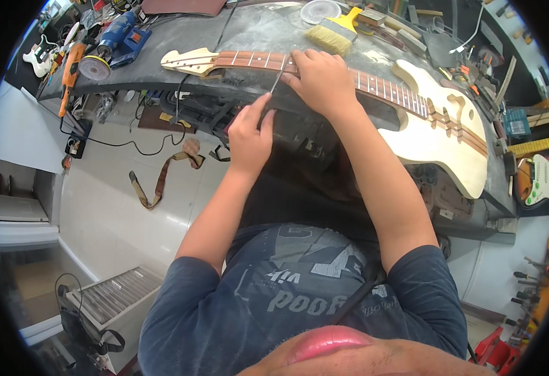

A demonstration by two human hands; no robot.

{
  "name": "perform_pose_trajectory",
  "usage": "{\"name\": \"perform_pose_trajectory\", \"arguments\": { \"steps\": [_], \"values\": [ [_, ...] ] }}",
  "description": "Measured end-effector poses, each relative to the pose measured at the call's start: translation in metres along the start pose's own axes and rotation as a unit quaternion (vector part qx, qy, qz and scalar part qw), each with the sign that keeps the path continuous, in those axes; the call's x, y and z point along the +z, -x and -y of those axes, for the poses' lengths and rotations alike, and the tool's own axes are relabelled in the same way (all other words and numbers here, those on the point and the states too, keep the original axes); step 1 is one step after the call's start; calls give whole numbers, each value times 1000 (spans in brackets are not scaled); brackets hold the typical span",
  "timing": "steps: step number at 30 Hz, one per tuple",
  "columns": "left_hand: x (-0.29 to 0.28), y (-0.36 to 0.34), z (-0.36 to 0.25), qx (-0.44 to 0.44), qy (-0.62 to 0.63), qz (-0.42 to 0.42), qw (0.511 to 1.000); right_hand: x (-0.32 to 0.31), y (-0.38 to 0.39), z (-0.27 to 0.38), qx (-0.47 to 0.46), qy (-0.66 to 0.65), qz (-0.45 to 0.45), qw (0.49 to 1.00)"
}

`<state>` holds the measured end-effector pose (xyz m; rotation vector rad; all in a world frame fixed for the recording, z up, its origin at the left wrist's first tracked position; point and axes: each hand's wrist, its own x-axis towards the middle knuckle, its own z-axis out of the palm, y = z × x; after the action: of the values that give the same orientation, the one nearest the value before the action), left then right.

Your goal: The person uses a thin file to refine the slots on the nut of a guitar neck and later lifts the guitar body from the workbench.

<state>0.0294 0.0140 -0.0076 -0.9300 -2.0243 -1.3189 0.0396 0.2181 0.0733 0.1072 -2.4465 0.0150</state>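
Guitar (422, 135), bare pale wood, lying face up along the bench (252, 31). Why set it that way, with the headstock (190, 61) off to the left and the broad end to the right?

Probably so that the bench takes the weight, and so that the neck (384, 88) runs crosswise, within easy reach of both hands.

What about the left hand (251, 135), out in front of the bench's near edge?

It has a thin, metal-looking tool (277, 81) pinched between thumb and fingers, closed together on the near end. From there the tool slants up to the neck, right beside the other hand. Gripping it at that end likely keeps the knuckles clear of the wood. Whether the tip actually touches the neck, I can't make out.

And the right hand (321, 78)?

Laid over the neck, knuckles up, with the thumb toward the near side. My guess is that it steadies the wood there. Whether its fingers are clamped round the neck, or press on the tool as well, I cannot tell; the back of the hand covers that.

Why would the brush (334, 34) lie up there?

Past the far side of the neck, it seems out of the way yet handy. The blue power tool (117, 34) sits left beyond the headstock, apart from the guitar, perhaps to spare the wood a knock.
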Motion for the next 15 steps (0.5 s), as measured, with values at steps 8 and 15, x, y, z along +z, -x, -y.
{"name": "perform_pose_trajectory", "arguments": {
  "steps": [8,15],
  "values": [
    [-2,-4,-16,-331,487,66,806,0,0,0,1,-14,12,1000],
    [-12,26,-32,-356,473,81,802,-2,-1,-2,7,-13,20,1000]
  ]
}}
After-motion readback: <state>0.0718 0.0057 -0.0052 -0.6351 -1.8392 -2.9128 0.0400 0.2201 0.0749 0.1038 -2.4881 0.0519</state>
